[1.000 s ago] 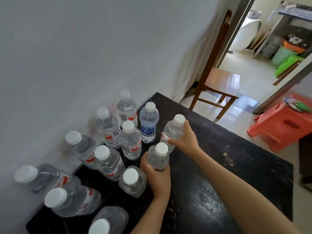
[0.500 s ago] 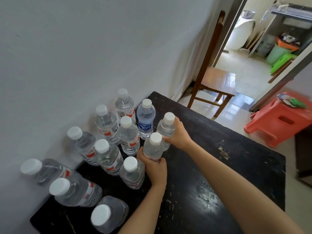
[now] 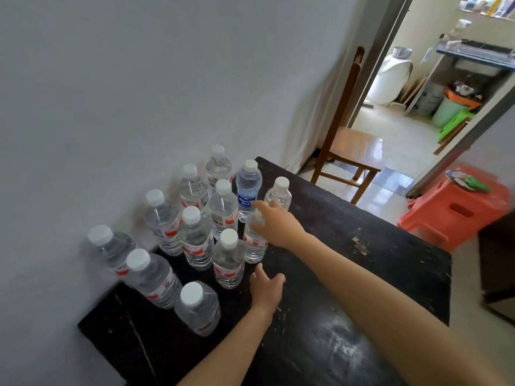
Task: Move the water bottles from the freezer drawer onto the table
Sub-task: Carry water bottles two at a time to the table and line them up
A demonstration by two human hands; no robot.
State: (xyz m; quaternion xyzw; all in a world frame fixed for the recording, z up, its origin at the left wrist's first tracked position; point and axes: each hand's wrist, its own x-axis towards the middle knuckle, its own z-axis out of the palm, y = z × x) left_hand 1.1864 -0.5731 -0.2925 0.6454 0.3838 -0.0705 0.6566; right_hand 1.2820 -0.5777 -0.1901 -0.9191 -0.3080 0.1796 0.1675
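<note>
A cluster of clear water bottles (image 3: 195,235) with white caps is seen standing upright on the far left part of the black table (image 3: 362,274), close against the grey wall (image 3: 139,79). Most carry red-marked labels; one blue-labelled bottle (image 3: 247,190) stands toward the far side of the group. The right hand (image 3: 274,222) is held over the group's right edge, its fingers loosely spread and empty, in front of the upper part of one bottle (image 3: 255,246), so that bottle's cap is hidden; whether it is being touched cannot be told. Another bottle (image 3: 279,194) stands just beyond that hand. The left hand (image 3: 266,289) is held open and empty low over the table, just right of the nearest bottles and apart from them. A wooden chair (image 3: 351,151) is seen beyond the table's far end, and an orange plastic stool (image 3: 457,210) stands on the floor to the right.
</note>
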